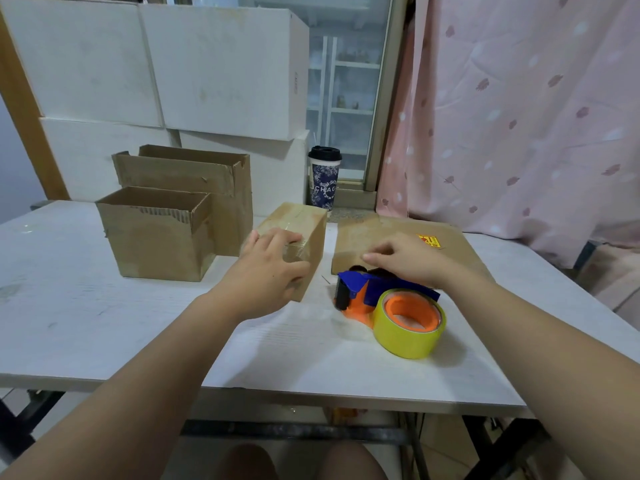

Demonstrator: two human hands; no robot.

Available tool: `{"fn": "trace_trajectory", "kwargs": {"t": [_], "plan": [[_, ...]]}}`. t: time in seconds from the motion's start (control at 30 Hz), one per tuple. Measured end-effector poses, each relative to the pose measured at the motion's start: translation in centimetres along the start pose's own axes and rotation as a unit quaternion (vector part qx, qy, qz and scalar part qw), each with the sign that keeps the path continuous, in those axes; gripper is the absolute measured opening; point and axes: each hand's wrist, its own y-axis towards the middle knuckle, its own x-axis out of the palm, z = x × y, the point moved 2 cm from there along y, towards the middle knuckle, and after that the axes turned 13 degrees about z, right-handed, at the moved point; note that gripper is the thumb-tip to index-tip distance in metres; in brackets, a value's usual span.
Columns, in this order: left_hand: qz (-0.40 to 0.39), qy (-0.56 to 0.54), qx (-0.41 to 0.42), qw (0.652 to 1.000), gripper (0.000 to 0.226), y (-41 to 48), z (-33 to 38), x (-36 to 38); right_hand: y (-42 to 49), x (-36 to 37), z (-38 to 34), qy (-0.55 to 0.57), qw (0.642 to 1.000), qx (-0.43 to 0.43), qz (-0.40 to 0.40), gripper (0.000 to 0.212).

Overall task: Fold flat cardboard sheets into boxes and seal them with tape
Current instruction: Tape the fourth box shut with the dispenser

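left hand (273,268) gripping taped box (301,230), right hand (408,258) hovering over tape dispenser (367,296)

On the bench (104,323), the sealed box (299,230) is set centrally. Left of it, a near open box (156,247) is placed with a far open box (194,174) touching behind. Just right of it a flat cardboard sheet (377,233) is laid. The tape dispenser (388,306) is set right of it and nearer. Behind it, a lidded cup (324,180) is stood.
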Motion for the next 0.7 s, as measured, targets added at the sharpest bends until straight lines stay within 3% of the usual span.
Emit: {"fn": "trace_trajectory", "kwargs": {"t": [0.07, 0.13, 0.23, 0.33, 0.5, 0.57, 0.7], "plan": [[0.002, 0.005, 0.013, 1.000, 0.015, 0.0, 0.0, -0.1, 0.2, 0.7, -2.4, 0.071, 0.992, -0.013, 0.100, 0.025], [0.011, 0.007, 0.022, 1.000, 0.029, -0.1, -0.1, 0.2, 0.0, 1.7, -4.6, 0.183, 0.972, 0.016, 0.146, 0.035], [0.044, -0.015, -0.003, 0.999, 0.050, -0.2, -0.5, 0.4, -1.5, 4.1, -7.5, 0.323, 0.934, 0.082, 0.130, 0.045], [0.084, -0.123, -0.102, 0.984, 0.047, -0.4, -0.7, 0.3, -2.6, 6.4, -9.1, 0.413, 0.895, 0.134, 0.101, 0.048], [0.090, -0.197, -0.186, 0.958, 0.040, 0.0, -0.6, 0.1, -3.5, 10.4, -9.9, 0.402, 0.896, 0.153, 0.114, 0.062], [0.088, -0.202, -0.200, 0.955, 0.040, 0.2, -0.6, 0.0, -4.0, 11.5, -9.7, 0.403, 0.894, 0.166, 0.102, 0.075], [0.099, -0.185, -0.205, 0.956, 0.040, 0.2, -0.6, 0.0, -3.5, 10.2, -9.4, 0.401, 0.892, 0.150, 0.148, 0.082]]}}
